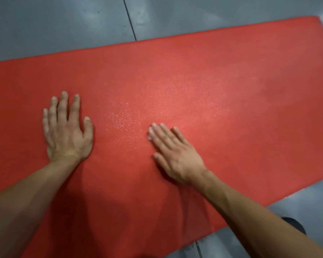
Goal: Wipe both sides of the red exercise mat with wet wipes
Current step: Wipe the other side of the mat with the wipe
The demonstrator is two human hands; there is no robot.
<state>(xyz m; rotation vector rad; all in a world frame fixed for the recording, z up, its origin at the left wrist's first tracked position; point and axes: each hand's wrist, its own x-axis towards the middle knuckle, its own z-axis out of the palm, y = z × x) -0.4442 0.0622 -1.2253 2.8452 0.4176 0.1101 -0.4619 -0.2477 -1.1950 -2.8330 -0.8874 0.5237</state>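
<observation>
The red exercise mat (203, 81) lies flat on the floor and fills most of the view, its far corner at the upper right. My left hand (65, 131) rests palm down on the mat with fingers straight and spread. My right hand (173, 153) lies flat on the mat to the right, fingers straight and pointing up-left. A small pale edge of a wet wipe (150, 135) shows under its fingertips; the rest is hidden beneath the hand. The mat between my hands glistens with fine wet specks.
Grey tiled floor (63, 25) surrounds the mat, with a dark joint line running toward the far edge. A dark object (295, 225) sits on the floor at the lower right, beside my right forearm.
</observation>
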